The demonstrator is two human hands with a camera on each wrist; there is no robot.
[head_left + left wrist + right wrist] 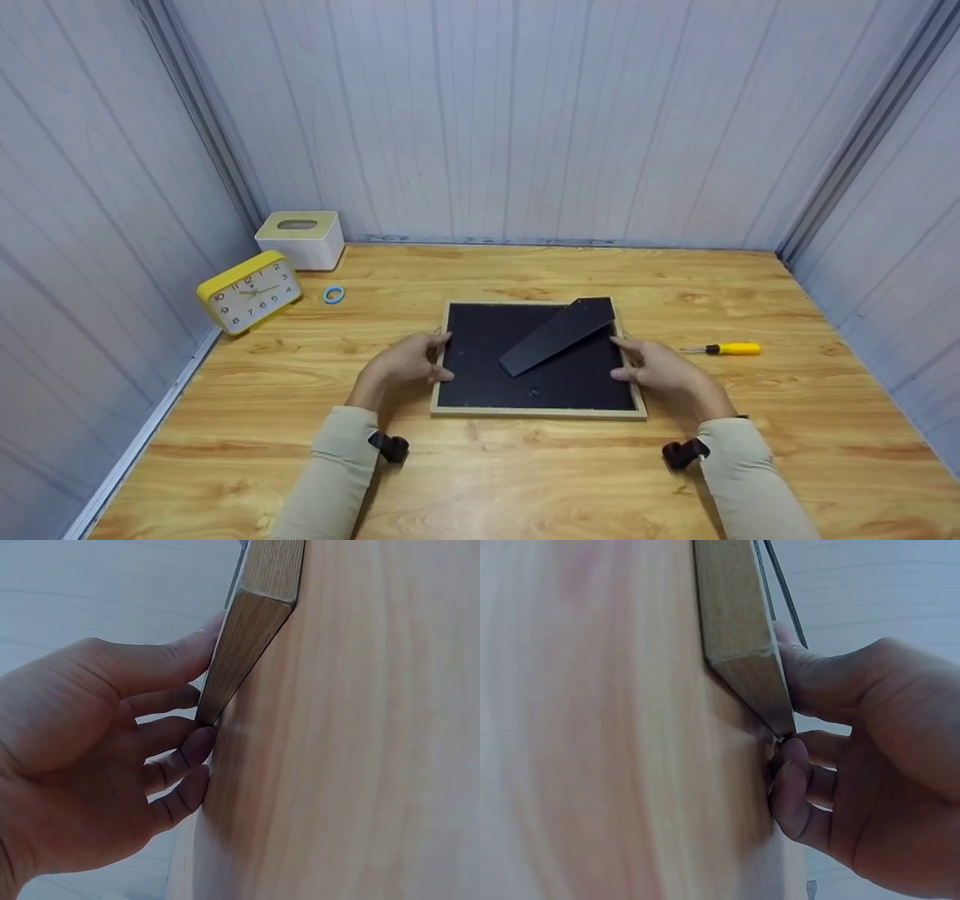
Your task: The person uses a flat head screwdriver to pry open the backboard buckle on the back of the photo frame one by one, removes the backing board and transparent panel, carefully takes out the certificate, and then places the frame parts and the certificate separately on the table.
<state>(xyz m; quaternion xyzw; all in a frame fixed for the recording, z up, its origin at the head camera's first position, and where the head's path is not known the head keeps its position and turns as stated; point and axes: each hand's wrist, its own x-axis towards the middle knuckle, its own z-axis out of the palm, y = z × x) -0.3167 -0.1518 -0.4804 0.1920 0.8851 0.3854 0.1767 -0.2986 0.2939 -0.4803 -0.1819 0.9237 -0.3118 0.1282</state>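
A wooden-edged frame (540, 412) lies on the table with its black back panel (480, 337) facing up. A black stand leg (559, 335) slants across that panel toward the upper right corner. The left hand (405, 358) holds the frame's left edge, thumb on the back and fingers at the outer side. In the left wrist view, the left hand (90, 750) has its fingertips near the underside of the wooden edge (247, 637). The right hand (664, 369) holds the right edge alike; in the right wrist view, the right hand (885, 757) has curled fingers at the edge's bottom.
A yellow screwdriver (735, 349) lies right of the frame. At the back left are a yellow clock (255, 292), a white tissue box (311, 244) and a blue ring (334, 295). Pale panel walls (510, 120) enclose the wooden table (525, 480) at the back and sides.
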